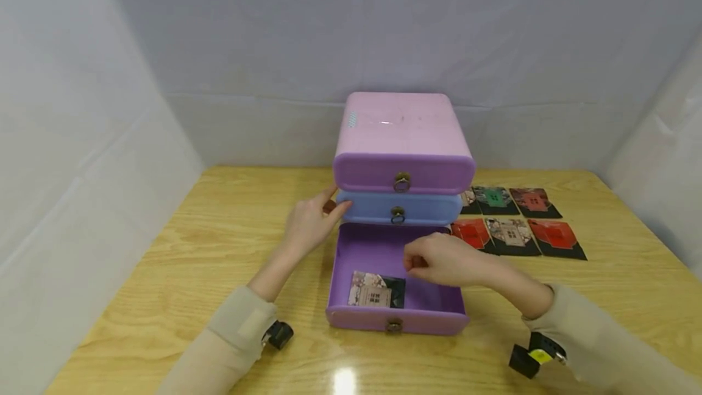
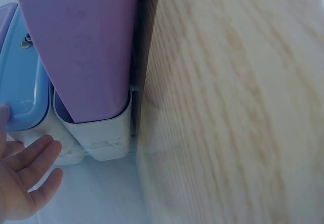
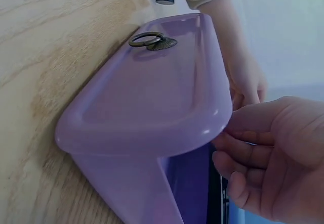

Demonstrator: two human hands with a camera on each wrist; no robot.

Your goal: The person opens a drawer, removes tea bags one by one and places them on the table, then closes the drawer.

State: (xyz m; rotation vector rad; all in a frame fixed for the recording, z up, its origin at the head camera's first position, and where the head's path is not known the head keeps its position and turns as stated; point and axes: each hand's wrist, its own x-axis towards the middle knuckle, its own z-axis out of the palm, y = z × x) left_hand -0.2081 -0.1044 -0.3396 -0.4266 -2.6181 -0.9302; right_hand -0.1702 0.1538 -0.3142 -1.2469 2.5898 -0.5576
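Observation:
A three-tier drawer unit stands with its bottom purple drawer (image 1: pixel 396 320) pulled out. Inside, near the front left, lies a flat floral-patterned packet (image 1: pixel 370 290) with a dark part at its right. My left hand (image 1: pixel 309 224) is at the unit's left side, its thumb on the front corner of the blue middle drawer (image 1: pixel 428 209). Its other fingers spread loosely beside the unit in the left wrist view. Over the right half of the open drawer hovers my right hand (image 1: pixel 446 259), fingers loosely curled, nothing visible between them. The drawer front partly hides its fingertips in the right wrist view.
Right of the unit, two rows of flat packets lie on the wooden table (image 1: pixel 230 249), among them a green one (image 1: pixel 495 200), a beige one (image 1: pixel 512 235) and a red one (image 1: pixel 556 236). The pink top tier (image 1: pixel 403 127) is pushed in. White cloth surrounds the table.

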